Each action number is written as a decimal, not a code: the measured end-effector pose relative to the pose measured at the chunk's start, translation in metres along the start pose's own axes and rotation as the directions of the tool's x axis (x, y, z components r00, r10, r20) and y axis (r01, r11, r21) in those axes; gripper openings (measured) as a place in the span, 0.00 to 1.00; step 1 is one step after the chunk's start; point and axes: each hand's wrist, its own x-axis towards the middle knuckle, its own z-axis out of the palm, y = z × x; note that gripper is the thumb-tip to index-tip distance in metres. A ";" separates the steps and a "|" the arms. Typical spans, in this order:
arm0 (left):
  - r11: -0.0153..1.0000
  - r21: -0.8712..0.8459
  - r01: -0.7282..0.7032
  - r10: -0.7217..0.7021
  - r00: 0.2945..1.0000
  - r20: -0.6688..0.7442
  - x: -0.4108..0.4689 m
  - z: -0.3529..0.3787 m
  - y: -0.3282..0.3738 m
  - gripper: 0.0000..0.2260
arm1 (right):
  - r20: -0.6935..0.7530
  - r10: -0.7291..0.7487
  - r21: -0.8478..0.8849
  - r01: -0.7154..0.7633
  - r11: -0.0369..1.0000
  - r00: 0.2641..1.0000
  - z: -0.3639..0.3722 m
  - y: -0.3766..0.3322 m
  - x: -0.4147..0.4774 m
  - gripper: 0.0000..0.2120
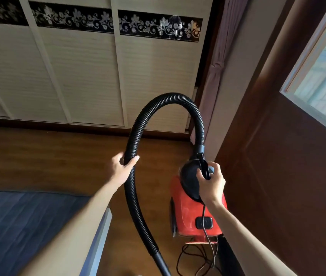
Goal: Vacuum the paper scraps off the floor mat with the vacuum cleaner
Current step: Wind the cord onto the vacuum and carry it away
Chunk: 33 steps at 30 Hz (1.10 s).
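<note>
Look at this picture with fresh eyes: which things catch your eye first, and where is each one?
The black ribbed hose arches high through the middle of the view, and the left hand grips its left run. Low on the right, beside the dark wooden wall, is the red vacuum cleaner, with the right hand gripping its black handle.

The vacuum cleaner (190, 214) is a red canister with a black domed front, close beside the dark wooden wall; its black cord (203, 212) trails down to loose loops on the floor. Its black ribbed hose (166, 98) arches high from the front, then curves down into a smooth black tube (161, 262)
</note>
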 end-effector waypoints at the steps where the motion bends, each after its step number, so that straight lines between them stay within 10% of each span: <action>1: 1.000 0.008 0.000 0.000 1.000 0.000 0.007 0.004 0.000 0.10 | 0.000 0.006 0.003 -0.006 1.000 1.000 0.004 0.001 0.008 0.11; 16: 0.995 0.080 0.057 -0.062 0.996 0.063 0.195 0.055 -0.023 0.19 | -0.039 0.076 -0.025 -0.078 0.997 0.996 0.110 0.001 0.150 0.10; 21: 0.994 0.073 0.078 -0.086 0.991 0.102 0.256 0.062 -0.023 0.38 | -0.050 0.093 -0.008 -0.094 0.996 0.994 0.148 -0.003 0.200 0.10; 33: 0.994 0.112 -0.007 -0.001 0.997 0.072 0.367 0.083 -0.011 0.17 | -0.043 0.058 0.033 -0.056 0.998 0.997 0.218 -0.015 0.297 0.10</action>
